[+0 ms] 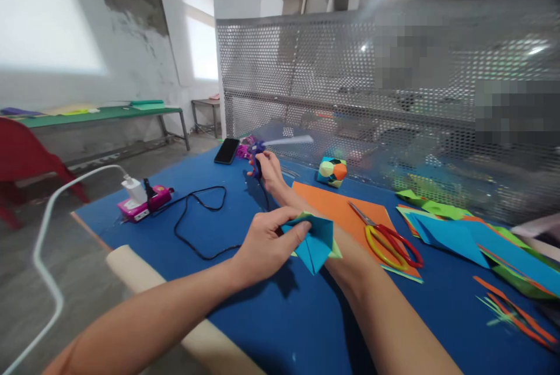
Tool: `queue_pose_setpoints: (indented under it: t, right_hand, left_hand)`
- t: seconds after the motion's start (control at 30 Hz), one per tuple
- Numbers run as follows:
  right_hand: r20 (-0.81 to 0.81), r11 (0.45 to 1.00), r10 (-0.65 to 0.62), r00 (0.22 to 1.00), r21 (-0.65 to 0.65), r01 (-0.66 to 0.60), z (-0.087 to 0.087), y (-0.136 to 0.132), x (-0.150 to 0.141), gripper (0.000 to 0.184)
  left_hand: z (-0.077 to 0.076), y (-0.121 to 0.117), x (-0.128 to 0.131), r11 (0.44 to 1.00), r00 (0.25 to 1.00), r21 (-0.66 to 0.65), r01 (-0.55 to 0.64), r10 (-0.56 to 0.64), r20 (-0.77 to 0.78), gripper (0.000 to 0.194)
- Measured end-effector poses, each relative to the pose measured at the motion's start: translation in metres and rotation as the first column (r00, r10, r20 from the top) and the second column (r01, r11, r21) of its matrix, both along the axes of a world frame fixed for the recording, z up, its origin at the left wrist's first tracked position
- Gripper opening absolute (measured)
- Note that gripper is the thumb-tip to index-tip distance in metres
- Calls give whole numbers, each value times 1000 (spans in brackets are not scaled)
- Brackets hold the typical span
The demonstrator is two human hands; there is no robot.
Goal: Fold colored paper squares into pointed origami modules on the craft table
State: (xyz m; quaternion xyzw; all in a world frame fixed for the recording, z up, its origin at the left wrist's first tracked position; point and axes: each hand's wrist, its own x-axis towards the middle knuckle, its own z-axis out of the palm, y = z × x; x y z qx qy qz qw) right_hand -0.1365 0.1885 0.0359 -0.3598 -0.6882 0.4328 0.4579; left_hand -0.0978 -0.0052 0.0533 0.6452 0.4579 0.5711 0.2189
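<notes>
Pinched between the thumb and fingers of my left hand is a folded blue and light-green paper piece, held above the table in front of my right forearm. Farther out, my right hand grips a dark blue glue gun. A long whitish glue stick sticks out of the gun toward the right. Its nozzle is not clearly visible. Right of that hand sits a paper ball in blue, orange, pale yellow and black.
On the blue table lie scissors on orange paper, coloured paper sheets and paper scraps. A black cord runs near a pink power strip. A phone is behind. Metal mesh borders the far side.
</notes>
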Motion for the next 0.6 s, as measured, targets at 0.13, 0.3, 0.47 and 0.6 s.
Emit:
queue_pose_setpoints:
  t: [0.13,0.3,0.47,0.6]
  right_hand:
    - [-188,984,73,980,-145,-101,-1,-11,27,9]
    - [-300,956,147,943,-204,-213,0,-23,58,7]
    - [-324,940,228,918,-171,-294,-5,-48,101,28]
    - [-16,966,259,966,-10,-260,-11,-69,134,33]
  left_hand:
    - [0,6,-4,997,996,-44,-66,68,49,20]
    - [-2,22,-24,978,980,-94,-188,194,53,22]
    - [-13,40,-61,924,953,-240,-296,301,-18,22]
    - [-25,53,-75,880,947,-349,-321,303,-107,22]
